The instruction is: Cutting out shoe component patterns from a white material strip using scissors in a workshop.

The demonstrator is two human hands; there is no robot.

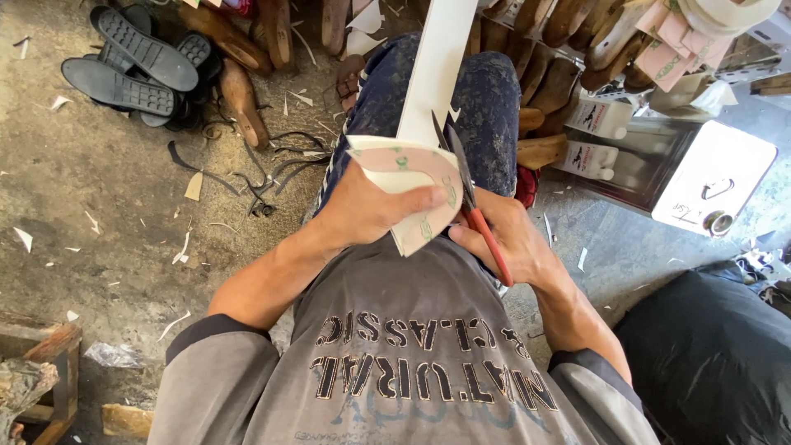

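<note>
Cutting is under way: pale pink sole-shaped card pattern (404,177) on long white sheet strip (432,74) is gripped closed by left hand (367,206) over the lap; red-handled scissors (474,206) are clasped by right hand (511,239), blades at the pattern edge. Next move likely calls for following the outline.

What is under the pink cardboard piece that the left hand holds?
Under the pink cardboard piece, the left hand supports it, thumb on top. A white strip extends beyond it over the dark trousers. Where the strip ends underneath is covered. The scissors cut its edge.
</note>
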